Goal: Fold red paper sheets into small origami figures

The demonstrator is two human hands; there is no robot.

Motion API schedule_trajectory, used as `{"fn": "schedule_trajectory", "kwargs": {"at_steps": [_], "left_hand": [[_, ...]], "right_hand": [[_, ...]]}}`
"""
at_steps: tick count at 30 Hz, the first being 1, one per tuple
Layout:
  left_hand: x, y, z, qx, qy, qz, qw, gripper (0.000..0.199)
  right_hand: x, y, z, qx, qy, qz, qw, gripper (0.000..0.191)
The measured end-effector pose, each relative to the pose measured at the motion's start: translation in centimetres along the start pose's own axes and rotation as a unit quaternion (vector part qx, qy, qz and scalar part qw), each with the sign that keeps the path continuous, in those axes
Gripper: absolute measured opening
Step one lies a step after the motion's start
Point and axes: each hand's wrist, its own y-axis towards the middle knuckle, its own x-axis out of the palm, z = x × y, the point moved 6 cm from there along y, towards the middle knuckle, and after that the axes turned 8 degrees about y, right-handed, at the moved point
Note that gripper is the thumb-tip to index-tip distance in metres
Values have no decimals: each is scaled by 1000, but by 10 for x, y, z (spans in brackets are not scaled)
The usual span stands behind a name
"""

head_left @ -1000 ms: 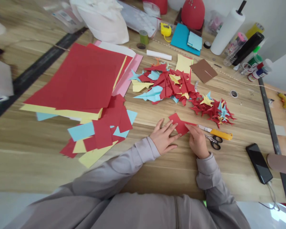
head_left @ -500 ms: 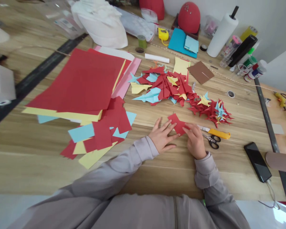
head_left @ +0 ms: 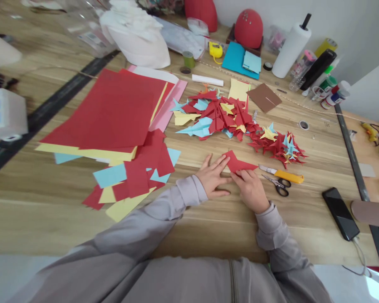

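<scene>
A partly folded piece of red paper (head_left: 236, 163) lies on the wooden table in front of me, one pointed end toward the right. My left hand (head_left: 211, 176) rests flat with fingers spread, its fingertips on the paper's left side. Fingers bent together, my right hand (head_left: 250, 188) presses on the paper's lower edge. Just beyond the paper are piles of folded red, blue and yellow paper shapes (head_left: 219, 113) and smaller star-like ones (head_left: 279, 145). To the right of my right hand lie a yellow-handled utility knife (head_left: 287, 175) and black-handled scissors (head_left: 281, 186).
Large red sheets (head_left: 110, 109) and cut paper pieces (head_left: 137, 179) spread over the left. A phone (head_left: 341, 213) with a cable lies at the right. Along the back stand a yellow tape measure (head_left: 215, 49), blue paper (head_left: 240, 61), a white roll (head_left: 291, 50) and several bottles (head_left: 336, 93).
My right hand has moved left and down along the paper. The paper's right side now shows a long point where its edge was blunter. My left hand stays almost in place.
</scene>
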Motion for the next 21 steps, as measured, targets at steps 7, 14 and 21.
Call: {"fn": "schedule_trajectory", "kwargs": {"at_steps": [7, 14, 21], "left_hand": [[-11, -9, 3, -53, 40, 67, 996, 42], [-5, -1, 12, -101, 72, 64, 990, 40], [-8, 3, 10, -116, 95, 84, 985, 36]], "right_hand": [[3, 1, -1, 21, -31, -14, 999, 39], [2, 2, -3, 31, -52, -22, 998, 38], [3, 1, -5, 44, -64, -20, 997, 38]]}}
